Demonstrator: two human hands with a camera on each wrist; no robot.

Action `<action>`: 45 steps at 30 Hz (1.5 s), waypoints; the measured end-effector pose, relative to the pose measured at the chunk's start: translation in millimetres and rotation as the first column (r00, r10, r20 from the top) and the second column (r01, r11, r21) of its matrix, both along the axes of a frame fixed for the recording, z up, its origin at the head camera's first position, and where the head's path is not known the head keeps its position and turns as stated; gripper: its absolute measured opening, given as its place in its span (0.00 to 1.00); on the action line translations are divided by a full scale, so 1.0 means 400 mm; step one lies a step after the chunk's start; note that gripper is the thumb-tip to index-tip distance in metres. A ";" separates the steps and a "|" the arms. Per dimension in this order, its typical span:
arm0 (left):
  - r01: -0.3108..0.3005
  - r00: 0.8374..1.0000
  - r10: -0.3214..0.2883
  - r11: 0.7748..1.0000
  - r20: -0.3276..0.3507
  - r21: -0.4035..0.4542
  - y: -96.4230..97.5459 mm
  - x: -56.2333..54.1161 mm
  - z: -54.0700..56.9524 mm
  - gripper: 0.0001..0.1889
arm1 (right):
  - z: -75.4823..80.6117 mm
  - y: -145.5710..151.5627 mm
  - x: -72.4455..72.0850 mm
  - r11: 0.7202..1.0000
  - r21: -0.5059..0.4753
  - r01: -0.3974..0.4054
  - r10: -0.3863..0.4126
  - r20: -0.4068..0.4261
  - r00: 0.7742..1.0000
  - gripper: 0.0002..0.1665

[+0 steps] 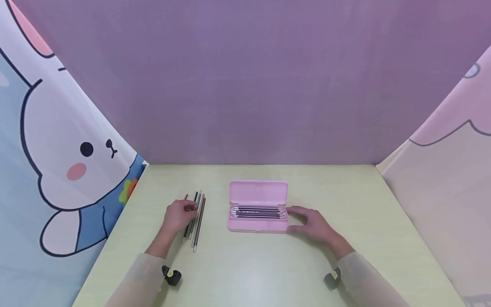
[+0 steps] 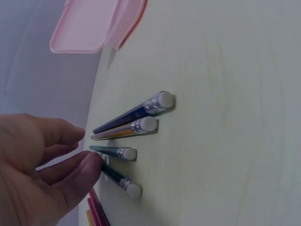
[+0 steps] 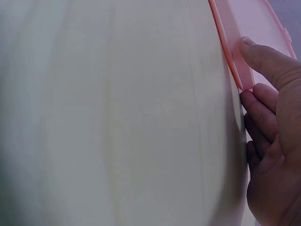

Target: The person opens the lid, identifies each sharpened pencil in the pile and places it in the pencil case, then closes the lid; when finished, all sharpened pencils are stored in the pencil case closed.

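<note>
A pink pencil case [image 1: 258,226] lies with its lid raised on the table, and several dark striped pencils [image 1: 258,212] rest in its rear compartment. At its right end is my right hand [image 1: 315,226], thumb and forefinger spread in a C shape, the fingertips at the case's edge. My left hand [image 1: 179,215] is over a loose group of pencils [image 1: 198,226] left of the case. In the left wrist view its fingertips stand slightly apart, close to a teal pencil [image 2: 110,150] and a dark green pencil [image 2: 123,182]; the fingers partly hide the far ends.
More pencils [image 2: 96,207], some red, lie beyond the left hand. A purple backdrop [image 1: 261,85] rises behind the pale table [image 1: 245,268]. Printed cloths hang at both sides, the left one with a rabbit [image 1: 65,140]. Small black devices [image 1: 173,277] sit at both wrists.
</note>
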State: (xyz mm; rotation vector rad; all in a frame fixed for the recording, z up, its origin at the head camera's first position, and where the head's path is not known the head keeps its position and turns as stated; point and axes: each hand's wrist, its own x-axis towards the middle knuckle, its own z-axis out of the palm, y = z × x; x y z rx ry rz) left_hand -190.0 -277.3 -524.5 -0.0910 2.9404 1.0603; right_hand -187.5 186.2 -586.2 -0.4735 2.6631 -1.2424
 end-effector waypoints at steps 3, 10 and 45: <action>-0.019 1.000 0.019 1.000 0.000 0.014 -0.001 0.002 0.008 0.18 | 0.000 -0.001 -0.002 1.000 -0.006 0.003 -0.003 -0.001 1.000 0.39; -0.018 1.000 0.018 0.999 -0.007 -0.030 0.000 0.007 -0.001 0.17 | -0.001 -0.002 -0.005 1.000 -0.010 -0.003 0.003 -0.005 1.000 0.40; -0.077 0.994 0.075 0.997 -0.074 -0.020 -0.002 0.007 -0.055 0.22 | -0.017 -0.008 -0.007 1.000 -0.020 0.009 -0.008 0.024 1.000 0.41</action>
